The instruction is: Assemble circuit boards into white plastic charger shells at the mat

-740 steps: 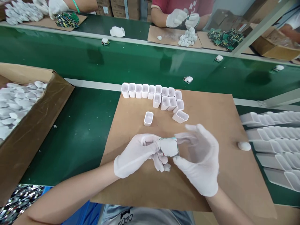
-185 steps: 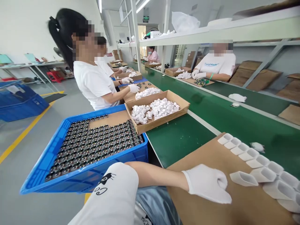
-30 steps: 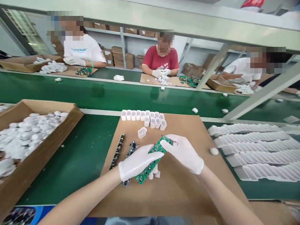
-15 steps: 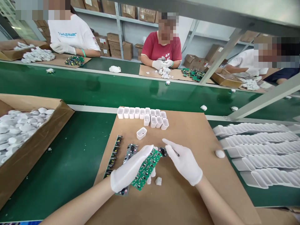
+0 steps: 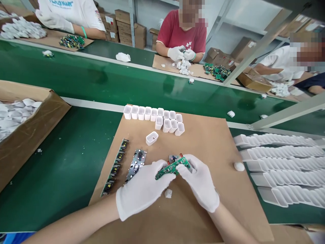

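A green circuit board (image 5: 170, 169) with small red parts on its far edge is held between both hands over the brown cardboard sheet (image 5: 203, 142). My left hand (image 5: 144, 181), in a white glove, pinches its left end. The thumb of my gloved right hand (image 5: 200, 179) presses on the right end, with fingers behind it. Just beyond the board, a small circuit board piece (image 5: 173, 158) is partly hidden. To the left lie a grey board panel (image 5: 137, 162), partly covered by my left hand, and a strip of boards with black and yellow parts (image 5: 115, 166). A small white lump (image 5: 168, 193) sits nearer me.
White open cases (image 5: 148, 113) stand in rows at the sheet's far edge, with one case (image 5: 152, 138) apart. Stacked white cases (image 5: 286, 157) lie right, near a white rounded piece (image 5: 239, 166). A carton (image 5: 33, 132) of white pieces stands left. Co-workers sit across the green belt (image 5: 152, 81).
My right hand has closed onto the green board, which my left hand alone held before. The board has turned to a flatter, more edge-on angle. The camera view has shifted slightly.
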### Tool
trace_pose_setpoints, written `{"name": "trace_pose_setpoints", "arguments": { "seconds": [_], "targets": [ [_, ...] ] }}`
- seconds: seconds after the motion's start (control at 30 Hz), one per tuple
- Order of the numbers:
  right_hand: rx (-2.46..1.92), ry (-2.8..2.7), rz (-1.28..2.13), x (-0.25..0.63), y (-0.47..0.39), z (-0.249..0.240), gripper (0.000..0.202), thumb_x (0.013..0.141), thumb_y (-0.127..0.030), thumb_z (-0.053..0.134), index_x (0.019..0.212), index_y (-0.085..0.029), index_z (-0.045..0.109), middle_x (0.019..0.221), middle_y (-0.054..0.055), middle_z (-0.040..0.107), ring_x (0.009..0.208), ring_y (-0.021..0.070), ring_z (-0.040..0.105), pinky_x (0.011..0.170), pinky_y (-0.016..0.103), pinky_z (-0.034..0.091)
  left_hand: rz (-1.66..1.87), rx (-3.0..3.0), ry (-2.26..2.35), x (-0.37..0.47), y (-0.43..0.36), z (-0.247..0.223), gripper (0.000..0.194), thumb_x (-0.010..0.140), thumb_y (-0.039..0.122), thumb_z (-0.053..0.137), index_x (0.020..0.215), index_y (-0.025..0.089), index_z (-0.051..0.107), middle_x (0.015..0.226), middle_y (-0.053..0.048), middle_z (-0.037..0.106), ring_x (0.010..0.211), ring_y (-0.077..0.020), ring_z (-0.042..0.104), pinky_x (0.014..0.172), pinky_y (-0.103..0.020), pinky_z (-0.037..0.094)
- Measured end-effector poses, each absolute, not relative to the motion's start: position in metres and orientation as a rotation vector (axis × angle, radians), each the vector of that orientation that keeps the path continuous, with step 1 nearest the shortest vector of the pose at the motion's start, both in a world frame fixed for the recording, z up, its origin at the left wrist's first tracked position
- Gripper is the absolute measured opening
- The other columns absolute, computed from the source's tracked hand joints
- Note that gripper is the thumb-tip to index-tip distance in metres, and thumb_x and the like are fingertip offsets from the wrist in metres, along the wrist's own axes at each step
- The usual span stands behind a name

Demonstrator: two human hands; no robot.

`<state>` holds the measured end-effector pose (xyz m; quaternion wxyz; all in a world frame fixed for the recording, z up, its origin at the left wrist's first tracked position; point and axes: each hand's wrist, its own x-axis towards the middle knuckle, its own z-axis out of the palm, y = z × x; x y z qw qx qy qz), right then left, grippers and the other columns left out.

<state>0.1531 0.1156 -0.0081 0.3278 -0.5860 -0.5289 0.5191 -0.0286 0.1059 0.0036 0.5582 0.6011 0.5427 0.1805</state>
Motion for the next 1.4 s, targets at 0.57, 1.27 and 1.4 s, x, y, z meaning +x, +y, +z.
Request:
{"name": "trace_pose_setpoints", "arguments": {
  "seconds": [0.57,1.27,1.4],
  "targets": [
    [-1.791,-2.066,0.637,0.189,0.155,-0.016,0.046,0.084,-0.030,0.065,0.130,-0.030,0.056,0.065,-0.006,0.056,0.061,0.0136,0.056,0.063,0.024,0.049,0.619,0.979,1.059,-0.044,0.108,0.012,0.052,0.097,0.056,0.033,0.141,0.029,0.030,0.084,-0.002,0.065,0.056,-0.0128,0.056,0.053,-0.024,0.039],
    [-1.488,-1.546,0.939,0.152,0.105,-0.014,0.021,0.077,-0.036,0.076,0.094,-0.023,0.077,0.093,0.004,0.076,0.079,0.0227,0.072,0.073,0.031,0.061,0.564,1.901,1.415,-0.035,0.096,-0.007,0.024,0.088,0.039,0.055,0.072,0.022,0.060,0.059,0.001,0.050,0.052,-0.0138,0.040,0.056,-0.028,0.025],
    [-1.594,-1.630,0.859,0.169,0.115,-0.011,0.023,0.080,-0.041,0.074,0.093,-0.023,0.076,0.093,0.003,0.075,0.081,0.0232,0.071,0.074,0.032,0.059,0.510,1.995,1.587,-0.037,0.101,-0.002,0.040,0.096,0.044,0.042,0.065,0.021,0.052,0.057,-0.001,0.049,0.052,-0.0150,0.041,0.057,-0.030,0.030]
  ]
}}
